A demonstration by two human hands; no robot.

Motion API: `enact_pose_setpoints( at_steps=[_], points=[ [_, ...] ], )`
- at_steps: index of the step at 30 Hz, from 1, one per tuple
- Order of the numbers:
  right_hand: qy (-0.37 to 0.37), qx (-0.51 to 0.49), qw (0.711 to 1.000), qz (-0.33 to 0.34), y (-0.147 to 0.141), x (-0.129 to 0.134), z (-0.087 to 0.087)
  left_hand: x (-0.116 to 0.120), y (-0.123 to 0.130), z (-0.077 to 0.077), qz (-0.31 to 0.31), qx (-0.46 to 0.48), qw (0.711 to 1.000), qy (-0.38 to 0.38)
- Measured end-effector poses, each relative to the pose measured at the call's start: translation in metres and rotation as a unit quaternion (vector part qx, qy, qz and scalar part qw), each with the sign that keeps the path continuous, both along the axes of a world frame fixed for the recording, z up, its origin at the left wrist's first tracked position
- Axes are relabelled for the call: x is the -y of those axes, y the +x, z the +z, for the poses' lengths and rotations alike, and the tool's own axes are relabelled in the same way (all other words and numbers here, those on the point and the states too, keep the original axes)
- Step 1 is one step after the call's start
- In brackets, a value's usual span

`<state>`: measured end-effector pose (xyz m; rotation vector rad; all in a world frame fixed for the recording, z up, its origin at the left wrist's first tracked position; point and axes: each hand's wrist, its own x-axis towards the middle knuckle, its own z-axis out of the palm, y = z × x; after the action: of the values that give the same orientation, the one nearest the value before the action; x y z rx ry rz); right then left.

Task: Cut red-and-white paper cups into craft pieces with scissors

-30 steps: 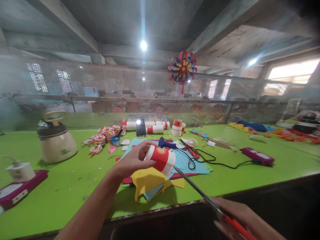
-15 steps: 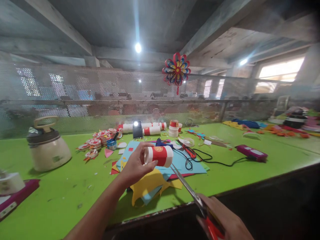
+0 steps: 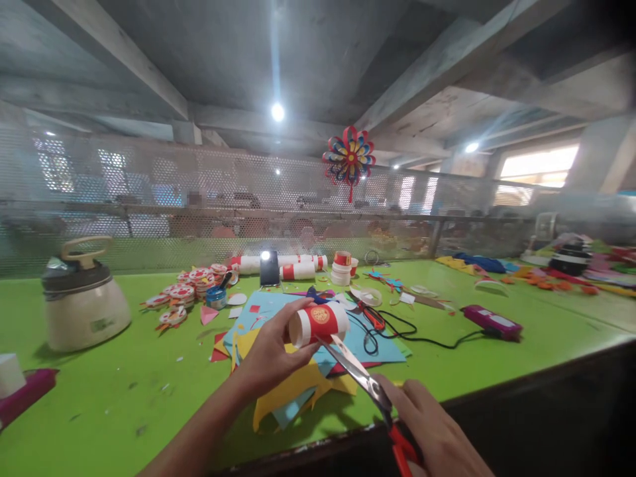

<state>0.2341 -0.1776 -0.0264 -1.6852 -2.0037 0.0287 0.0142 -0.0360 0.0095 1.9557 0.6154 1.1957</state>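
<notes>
My left hand [image 3: 275,344] grips a paper cup [image 3: 322,320], white with a red band and a gold emblem, lying sideways above the papers. Its open mouth faces left. In my right hand [image 3: 430,424] is a pair of scissors [image 3: 380,391] with red handles. The blades are spread and reach the cup's lower right side, one on the near side of the wall; I cannot tell how far they cut in. Beneath them lie yellow paper [image 3: 285,396] with cut edges and light blue sheets [image 3: 387,351].
Behind stand stacked cups [image 3: 341,273], a phone [image 3: 269,267] and a blue paint jar [image 3: 215,297]. Several red-and-white crafts [image 3: 201,278] are piled left, near a large kettle [image 3: 85,298]. A black cord runs right to a purple power strip [image 3: 493,322]. The table's front edge [image 3: 447,401] slants across.
The scissors have moved left and up, their blades now parted against the cup. My left hand has turned the cup, so the emblem shows more fully. The view has tilted slightly.
</notes>
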Motion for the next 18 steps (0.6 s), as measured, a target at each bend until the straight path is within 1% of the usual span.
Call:
enact_pose_setpoints(
  at_steps=[4, 7, 12, 14, 18],
  points=[
    [-0.026, 0.049, 0.998, -0.005, -0.002, 0.000, 0.013, -0.003, 0.001, -0.004, -0.041, 0.006, 0.999, -0.029],
    [-0.033, 0.057, 0.998, -0.002, -0.004, 0.000, 0.018, -0.004, 0.005, -0.006, -0.067, 0.039, 0.995, -0.062],
    [-0.022, 0.047, 0.999, 0.003, -0.004, -0.002, 0.013, -0.001, 0.008, -0.006, -0.082, 0.087, 0.989, -0.088],
    [-0.025, 0.046, 0.999, 0.007, -0.001, -0.004, 0.010, -0.001, 0.005, -0.004, -0.115, 0.093, 0.982, -0.117],
    [-0.018, 0.046, 0.999, 0.017, 0.005, -0.007, 0.007, -0.002, -0.003, -0.001, -0.187, 0.109, 0.958, -0.188]
  ],
)
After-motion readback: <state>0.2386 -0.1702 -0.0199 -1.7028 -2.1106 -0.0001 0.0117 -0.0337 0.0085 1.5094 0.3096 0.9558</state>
